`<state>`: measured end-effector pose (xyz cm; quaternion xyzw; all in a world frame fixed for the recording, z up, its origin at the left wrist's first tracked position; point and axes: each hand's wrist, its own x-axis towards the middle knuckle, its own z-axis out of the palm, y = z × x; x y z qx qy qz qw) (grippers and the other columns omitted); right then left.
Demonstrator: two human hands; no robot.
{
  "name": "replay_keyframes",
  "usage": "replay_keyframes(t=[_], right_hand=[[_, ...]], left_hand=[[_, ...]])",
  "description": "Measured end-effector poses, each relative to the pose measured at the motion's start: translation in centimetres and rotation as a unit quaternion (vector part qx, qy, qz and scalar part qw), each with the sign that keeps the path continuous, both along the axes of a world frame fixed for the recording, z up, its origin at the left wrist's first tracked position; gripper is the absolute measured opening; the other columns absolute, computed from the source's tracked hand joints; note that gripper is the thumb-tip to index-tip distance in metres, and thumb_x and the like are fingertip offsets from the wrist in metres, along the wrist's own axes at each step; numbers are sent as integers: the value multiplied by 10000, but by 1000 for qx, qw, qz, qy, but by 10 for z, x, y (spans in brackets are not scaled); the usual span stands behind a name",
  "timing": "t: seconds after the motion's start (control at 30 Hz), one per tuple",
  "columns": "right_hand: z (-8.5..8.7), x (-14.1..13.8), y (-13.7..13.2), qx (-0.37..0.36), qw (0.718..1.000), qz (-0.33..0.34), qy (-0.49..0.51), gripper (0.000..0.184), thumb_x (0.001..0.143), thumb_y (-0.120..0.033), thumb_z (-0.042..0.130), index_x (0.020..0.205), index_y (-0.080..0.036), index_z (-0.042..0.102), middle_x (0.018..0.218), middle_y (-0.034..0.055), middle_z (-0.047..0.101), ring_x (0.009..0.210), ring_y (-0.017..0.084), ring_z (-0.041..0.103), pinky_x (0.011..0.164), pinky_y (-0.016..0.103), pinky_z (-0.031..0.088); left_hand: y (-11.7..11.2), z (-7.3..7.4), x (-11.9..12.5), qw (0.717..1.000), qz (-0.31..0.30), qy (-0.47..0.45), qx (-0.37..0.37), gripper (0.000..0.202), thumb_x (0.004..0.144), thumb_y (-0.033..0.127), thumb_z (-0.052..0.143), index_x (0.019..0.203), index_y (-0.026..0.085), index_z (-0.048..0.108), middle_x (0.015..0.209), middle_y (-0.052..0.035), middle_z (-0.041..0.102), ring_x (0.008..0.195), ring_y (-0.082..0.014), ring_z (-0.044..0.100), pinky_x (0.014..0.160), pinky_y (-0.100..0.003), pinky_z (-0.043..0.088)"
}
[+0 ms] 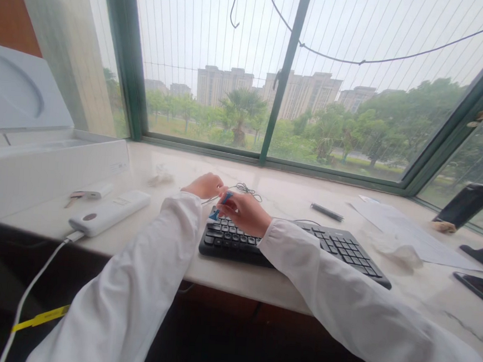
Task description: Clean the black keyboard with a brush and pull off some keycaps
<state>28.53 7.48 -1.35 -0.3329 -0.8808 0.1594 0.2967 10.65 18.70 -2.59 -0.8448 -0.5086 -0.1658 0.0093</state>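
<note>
A black keyboard (236, 242) lies at a slant on the pale marble-look sill, partly hidden under my right forearm. My right hand (245, 212) is closed around a small blue brush (215, 215), whose pale end meets the keys at the far left corner. Just beyond that corner is my left hand (205, 186), curled closed. Its fingertips are turned away, so what they hold, if anything, cannot be made out. A thin dark cable (245, 189) lies coiled behind both hands, with one strand running close to my left hand.
On the left are a white power bank (109, 213) with a plugged-in cable, a small white adapter (98, 191) and an open white box (53, 174). Crumpled tissue (398, 255), paper (416, 236), a black pen (326, 212) and a phone (481, 290) lie to the right.
</note>
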Motion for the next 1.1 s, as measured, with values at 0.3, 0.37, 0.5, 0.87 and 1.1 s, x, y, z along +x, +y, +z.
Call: replay_keyframes(t=[0.3, 0.37, 0.5, 0.87, 1.1], right_hand=[[-2, 11, 0, -21, 1000, -1, -11, 143, 927, -213, 565, 796, -192, 618, 776, 6, 748, 679, 128, 642, 691, 244, 427], [-2, 15, 0, -18, 1000, -2, -11, 139, 925, -215, 565, 801, -187, 621, 769, 5, 746, 668, 124, 634, 681, 240, 422], [-3, 25, 0, -13, 1000, -1, -21, 135, 926, -220, 556, 816, -183, 626, 768, 10, 747, 654, 123, 623, 666, 242, 418], [1, 54, -5, -25, 999, -18, -44, 113, 929, -235, 552, 846, -191, 614, 770, 5, 750, 674, 132, 645, 657, 241, 424], [5, 74, -11, -37, 998, -22, -50, 111, 926, -236, 541, 827, -204, 579, 755, 4, 741, 685, 140, 652, 673, 249, 434]], left_hand=[[0, -1, 2, 1000, -3, -7, -1, 428, 884, 426, 469, 642, 199, 740, 633, -68, 679, 580, -157, 522, 586, -284, 331], [1, -1, 2, 1000, -5, -7, -6, 430, 886, 435, 470, 656, 203, 750, 641, -65, 683, 586, -160, 529, 590, -284, 335], [2, -1, 2, 1000, -4, -7, -14, 429, 887, 446, 478, 671, 207, 762, 621, -55, 674, 580, -157, 533, 599, -281, 341], [-2, 1, 4, 1000, -3, -12, -27, 414, 888, 423, 490, 658, 205, 756, 608, -45, 661, 578, -157, 529, 605, -285, 342], [-8, 5, 7, 999, 2, -14, -39, 425, 894, 420, 482, 659, 193, 754, 580, -44, 647, 549, -146, 507, 605, -286, 335]])
